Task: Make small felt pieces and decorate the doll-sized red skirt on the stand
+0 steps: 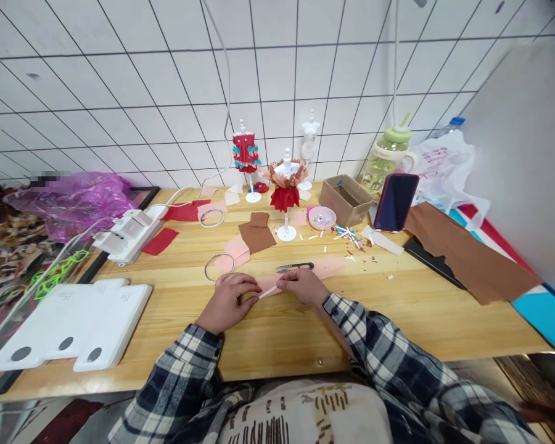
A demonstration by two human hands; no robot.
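Note:
My left hand (pixel 229 300) and my right hand (pixel 304 286) rest on the wooden table (pixel 398 308), fingers pinched on a thin white strip (pixel 269 291) that runs between them over a pale pink paper piece (pixel 326 267). Small snips (pixel 295 267) lie just beyond my fingers. Farther back stands a tiny white mannequin in a red and brown paper dress (pixel 285 188), with a second one in red and teal (pixel 245 153) and a bare white one (pixel 310 137) by the tiled wall.
White power strips (pixel 128 232) and white flat holders (pixel 74 327) lie at left. Brown paper (pixel 467 253), a propped phone (pixel 396 201), a cardboard box (pixel 346 198), a pink dish (pixel 322 217) and a green bottle (pixel 388 157) are at right. Wire rings and paper scraps are scattered mid-table.

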